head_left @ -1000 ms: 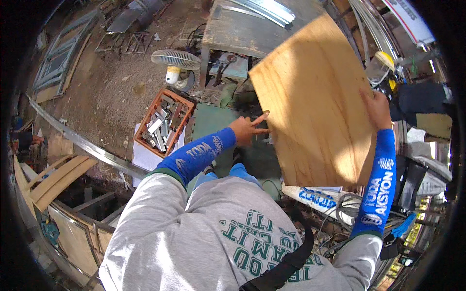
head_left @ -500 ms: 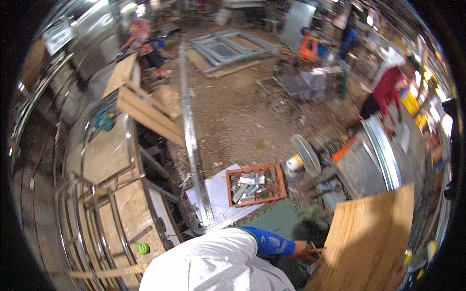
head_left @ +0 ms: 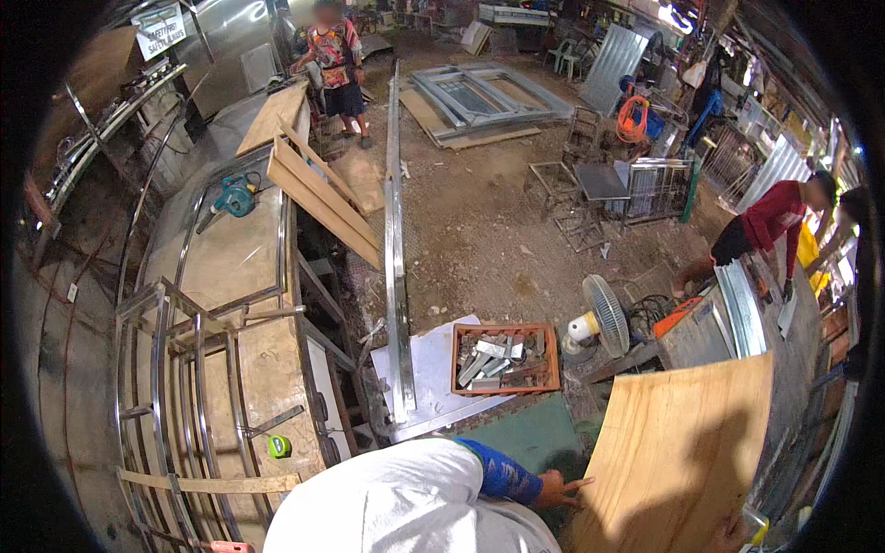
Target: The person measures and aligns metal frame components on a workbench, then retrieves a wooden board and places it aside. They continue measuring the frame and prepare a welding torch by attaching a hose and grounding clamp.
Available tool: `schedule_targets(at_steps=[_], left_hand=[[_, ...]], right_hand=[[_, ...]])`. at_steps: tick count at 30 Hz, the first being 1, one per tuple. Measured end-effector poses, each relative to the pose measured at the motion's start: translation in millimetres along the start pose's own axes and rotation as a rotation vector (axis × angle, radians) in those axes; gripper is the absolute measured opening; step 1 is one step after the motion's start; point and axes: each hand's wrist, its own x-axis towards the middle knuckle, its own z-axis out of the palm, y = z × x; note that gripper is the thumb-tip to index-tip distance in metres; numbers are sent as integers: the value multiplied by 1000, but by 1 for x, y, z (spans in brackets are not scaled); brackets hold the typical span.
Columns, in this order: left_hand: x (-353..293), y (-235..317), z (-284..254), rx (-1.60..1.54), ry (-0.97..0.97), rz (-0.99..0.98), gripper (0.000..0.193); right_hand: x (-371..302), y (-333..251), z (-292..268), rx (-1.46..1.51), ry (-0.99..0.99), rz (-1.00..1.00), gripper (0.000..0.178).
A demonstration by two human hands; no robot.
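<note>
A sheet of plywood [head_left: 678, 442] stands tilted at the lower right, with a shadow across its face. My left hand [head_left: 560, 488], in a blue sleeve below a white shirt, grips its left edge. One finger lies stretched toward the wood's face, and the other fingers are partly hidden. At the sheet's lower right edge my right hand [head_left: 731, 535] shows only in part, its fingers over the edge. Beyond the sheet is a worktable [head_left: 793, 341] with bent metal strips [head_left: 739, 309].
An orange crate [head_left: 557, 359] of metal offcuts sits ahead, beside a fan [head_left: 604, 318]. A long metal bar [head_left: 396, 276] runs away from me. Left, a bench [head_left: 277, 369] carries metal frames, a green tape measure [head_left: 279, 446] and a teal blower [head_left: 236, 197]. Other people stand far left and right.
My view has swung a little, so most surroundings sit further right. My hands and the plywood appear slightly further left. The person at the far left now stands more upright.
</note>
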Motion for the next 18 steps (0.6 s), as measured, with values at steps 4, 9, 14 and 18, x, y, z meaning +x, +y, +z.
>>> schedule_targets(at_steps=[4, 9, 14, 18], left_hand=[[-4, 2, -54, 154, -183, -52, 95], [3, -11, -67, 89, -158, -24, 97], [25, -1, -68, 87, -120, -51, 96], [9, -18, -56, -22, -244, -29, 88]], right_hand=[[4, -23, -26, -340, -51, 10, 34], [6, -38, -41, -281, 24, -48, 27], [9, -24, -36, -97, 144, -144, 18], [11, 6, -31, -183, 216, -160, 29]])
